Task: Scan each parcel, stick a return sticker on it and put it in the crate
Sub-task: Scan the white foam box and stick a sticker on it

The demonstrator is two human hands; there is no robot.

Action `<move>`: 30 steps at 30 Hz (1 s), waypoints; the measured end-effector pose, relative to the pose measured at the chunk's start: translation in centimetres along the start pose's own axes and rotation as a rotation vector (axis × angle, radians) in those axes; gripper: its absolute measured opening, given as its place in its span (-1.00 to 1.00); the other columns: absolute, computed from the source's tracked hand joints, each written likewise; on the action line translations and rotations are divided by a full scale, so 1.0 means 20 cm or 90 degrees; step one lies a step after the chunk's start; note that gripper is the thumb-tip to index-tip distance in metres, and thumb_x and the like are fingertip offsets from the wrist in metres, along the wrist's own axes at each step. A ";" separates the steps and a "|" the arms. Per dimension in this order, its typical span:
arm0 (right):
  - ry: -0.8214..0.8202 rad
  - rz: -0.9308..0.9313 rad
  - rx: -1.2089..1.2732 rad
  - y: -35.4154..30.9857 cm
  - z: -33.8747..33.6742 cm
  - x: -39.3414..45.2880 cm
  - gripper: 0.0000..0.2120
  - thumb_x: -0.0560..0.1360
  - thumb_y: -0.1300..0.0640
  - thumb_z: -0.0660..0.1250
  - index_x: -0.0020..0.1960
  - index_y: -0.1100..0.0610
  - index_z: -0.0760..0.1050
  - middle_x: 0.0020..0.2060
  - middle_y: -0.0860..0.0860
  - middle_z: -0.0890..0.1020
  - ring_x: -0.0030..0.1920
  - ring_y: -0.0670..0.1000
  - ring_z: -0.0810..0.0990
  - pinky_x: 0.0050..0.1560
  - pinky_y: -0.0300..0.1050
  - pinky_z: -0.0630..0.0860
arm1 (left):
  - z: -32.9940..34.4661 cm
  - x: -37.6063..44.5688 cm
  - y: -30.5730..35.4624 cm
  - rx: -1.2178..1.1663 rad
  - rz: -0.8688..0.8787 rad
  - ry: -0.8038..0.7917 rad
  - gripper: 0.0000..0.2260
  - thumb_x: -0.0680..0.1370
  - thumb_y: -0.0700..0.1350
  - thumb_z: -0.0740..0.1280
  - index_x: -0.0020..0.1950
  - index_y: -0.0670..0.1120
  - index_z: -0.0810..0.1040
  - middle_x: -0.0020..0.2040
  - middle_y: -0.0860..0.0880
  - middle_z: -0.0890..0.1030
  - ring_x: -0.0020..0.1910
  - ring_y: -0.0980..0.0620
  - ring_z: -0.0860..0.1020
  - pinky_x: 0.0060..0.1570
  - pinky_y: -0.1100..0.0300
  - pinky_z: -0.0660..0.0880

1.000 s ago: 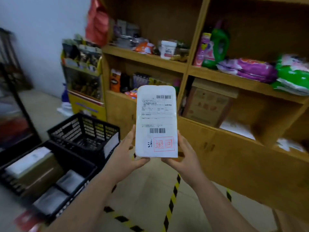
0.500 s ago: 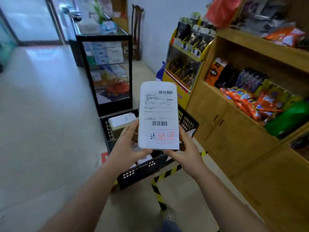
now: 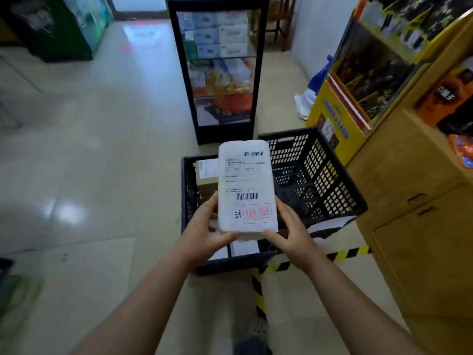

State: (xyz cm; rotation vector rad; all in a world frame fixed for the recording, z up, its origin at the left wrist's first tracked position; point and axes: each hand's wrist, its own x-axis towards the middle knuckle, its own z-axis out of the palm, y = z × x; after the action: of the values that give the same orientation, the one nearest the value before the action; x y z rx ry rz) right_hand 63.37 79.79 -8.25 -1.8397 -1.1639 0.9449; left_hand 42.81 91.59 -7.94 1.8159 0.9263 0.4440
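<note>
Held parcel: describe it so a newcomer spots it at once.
Find the two black crates on the floor before the glass cabinet. Above the nearer one, the left hand and right hand hold a white parcel upright. Unlike the parcels inside, its label shows a red stamp.

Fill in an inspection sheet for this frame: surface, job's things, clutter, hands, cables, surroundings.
Surface: tiled floor, striped tape.
Job's things: white parcel with red return sticker, held above a black crate holding parcels; second crate beside it.
Clutter: nothing seen.
Hands: left hand and right hand grip the parcel's lower end.
Cables: nothing seen.
Surroundings: glass display case, yellow rack, wooden cabinet.
</note>
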 end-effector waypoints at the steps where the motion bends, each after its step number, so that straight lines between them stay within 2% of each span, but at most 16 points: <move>1: -0.013 0.007 -0.007 0.05 0.01 0.05 -0.25 0.51 -0.08 0.38 0.56 -0.23 0.04 0.47 -0.21 0.22 0.39 -0.23 0.23 0.36 -0.04 0.29 | 0.02 0.03 -0.04 -0.005 -0.022 0.003 -0.14 0.35 0.10 0.51 0.49 0.40 0.08 0.30 0.16 0.47 0.19 0.14 0.52 0.06 0.03 0.60; 4: -0.047 0.038 -0.013 0.17 0.07 0.14 -0.23 0.48 -0.12 0.39 0.56 -0.20 0.05 0.47 -0.17 0.22 0.37 -0.20 0.22 0.33 -0.06 0.27 | 0.07 0.09 -0.18 -0.023 -0.080 0.008 -0.17 0.34 0.08 0.53 0.45 0.42 0.13 0.25 0.13 0.51 0.13 0.14 0.55 0.02 0.16 0.58; 6: -0.055 0.072 -0.007 0.24 0.11 0.20 -0.21 0.47 -0.09 0.42 0.56 -0.18 0.07 0.47 -0.14 0.25 0.36 -0.18 0.26 0.33 -0.06 0.28 | 0.11 0.13 -0.27 -0.045 -0.119 0.015 -0.20 0.38 -0.08 0.54 0.45 0.32 0.18 0.24 0.17 0.51 0.11 0.22 0.55 -0.04 0.33 0.54; 8: -0.059 0.105 0.001 0.32 0.15 0.27 -0.20 0.47 -0.01 0.45 0.56 -0.16 0.08 0.44 -0.11 0.32 0.33 -0.16 0.33 0.32 -0.07 0.35 | 0.14 0.17 -0.38 -0.055 -0.150 0.008 -0.22 0.40 -0.17 0.53 0.49 0.19 0.22 0.28 0.17 0.48 0.11 0.32 0.53 -0.02 0.42 0.50; 11: -0.079 0.161 0.010 0.46 0.22 0.35 -0.20 0.47 0.04 0.46 0.56 -0.16 0.09 0.38 -0.12 0.43 0.29 -0.15 0.42 0.19 -0.23 0.43 | 0.21 0.24 -0.54 -0.050 -0.204 -0.009 -0.18 0.36 -0.07 0.55 0.50 0.20 0.21 0.32 0.13 0.47 0.12 0.22 0.53 0.08 0.24 0.52; 13: -0.087 0.188 -0.003 0.55 0.27 0.41 -0.21 0.46 0.05 0.46 0.55 -0.20 0.11 0.36 -0.12 0.45 0.30 -0.14 0.43 0.11 -0.35 0.40 | 0.25 0.29 -0.65 -0.044 -0.225 -0.016 -0.20 0.35 -0.03 0.55 0.49 0.22 0.22 0.28 0.13 0.50 0.08 0.17 0.54 0.03 0.14 0.57; 17: -0.076 0.215 -0.044 0.70 0.35 0.53 -0.21 0.45 0.06 0.44 0.54 -0.23 0.11 0.36 -0.10 0.39 0.29 -0.10 0.39 0.26 -0.10 0.40 | 0.34 0.39 -0.84 -0.046 -0.254 -0.026 -0.28 0.38 -0.11 0.56 0.44 0.17 0.29 0.19 0.22 0.49 0.03 0.21 0.54 -0.13 0.28 0.55; 20: -0.093 0.230 -0.079 0.79 0.41 0.61 -0.21 0.48 0.07 0.43 0.56 -0.18 0.08 0.27 -0.13 0.32 0.21 -0.15 0.34 0.18 -0.20 0.33 | 0.39 0.45 -0.98 -0.051 -0.281 -0.051 -0.28 0.39 -0.14 0.55 0.43 0.19 0.28 0.13 0.31 0.45 0.04 0.22 0.53 -0.22 0.37 0.52; 25: -0.118 0.273 -0.109 0.91 0.48 0.67 -0.18 0.47 0.05 0.43 0.57 -0.16 0.03 0.36 -0.08 0.34 0.23 -0.16 0.31 0.18 -0.21 0.31 | 0.43 0.53 -1.15 -0.045 -0.313 -0.105 -0.26 0.40 -0.14 0.55 0.45 0.18 0.26 0.18 0.26 0.43 0.07 0.30 0.48 -0.27 0.51 0.45; 27: -0.130 0.290 -0.099 0.94 0.50 0.69 -0.16 0.47 0.09 0.42 0.57 -0.21 0.00 0.34 -0.08 0.40 0.19 -0.18 0.34 0.13 -0.25 0.35 | 0.45 0.55 -1.20 -0.032 -0.322 -0.123 -0.25 0.39 -0.12 0.55 0.46 0.18 0.24 0.21 0.24 0.43 0.07 0.29 0.48 -0.25 0.50 0.43; 30: -0.144 0.309 -0.108 0.98 0.55 0.73 -0.18 0.50 0.19 0.39 0.58 -0.12 0.01 0.38 -0.06 0.41 0.18 -0.19 0.35 0.11 -0.28 0.36 | 0.49 0.58 -1.27 -0.017 -0.320 -0.130 -0.26 0.39 -0.10 0.55 0.44 0.23 0.23 0.24 0.25 0.42 0.09 0.25 0.49 -0.13 0.43 0.40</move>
State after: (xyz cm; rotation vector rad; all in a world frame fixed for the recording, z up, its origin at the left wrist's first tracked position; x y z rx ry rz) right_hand 65.78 89.57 -33.10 -2.2542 -0.9645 1.3900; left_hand 46.74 99.50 -36.18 1.4995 1.1761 -0.0425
